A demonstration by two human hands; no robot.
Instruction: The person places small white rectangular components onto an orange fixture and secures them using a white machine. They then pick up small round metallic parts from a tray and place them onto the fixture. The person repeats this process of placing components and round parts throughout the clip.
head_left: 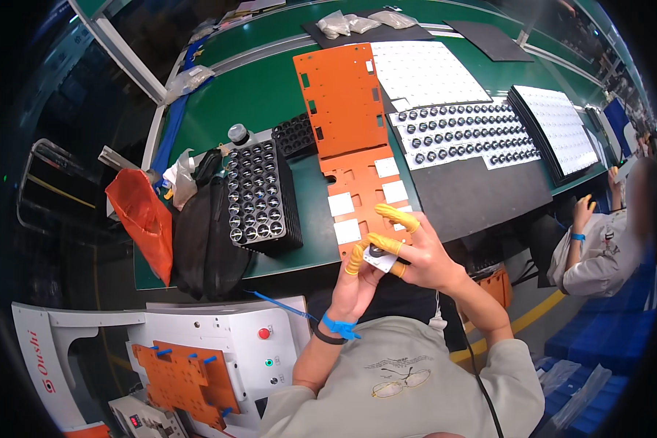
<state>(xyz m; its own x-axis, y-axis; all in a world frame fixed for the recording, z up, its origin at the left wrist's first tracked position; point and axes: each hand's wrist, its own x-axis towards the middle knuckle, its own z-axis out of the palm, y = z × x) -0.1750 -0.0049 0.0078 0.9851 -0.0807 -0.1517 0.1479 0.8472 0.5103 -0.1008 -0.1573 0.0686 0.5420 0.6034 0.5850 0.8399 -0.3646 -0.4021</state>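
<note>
Close to my body, both hands meet at a small white square plate point(381, 264) with a black round part point(377, 250) on it. My left hand point(352, 290) is closed on the plate's left side. Yellow finger covers are on several fingers of both hands. From the right, my right hand point(427, 257) is closed at the plate and the black part, its fingertips partly hiding them. Just beyond, an orange fixture board point(352, 175) carries several white square plates point(385, 168) in its recesses. Its hinged-looking orange panel point(341, 98) lies flat farther away.
Left of the board stands a black tray stack point(288, 212) of round parts. White sheets with rows of black parts point(463, 131) lie at right on a black mat point(482, 193). A white machine point(219, 328) is at lower left; a co-worker point(598, 248) sits at far right.
</note>
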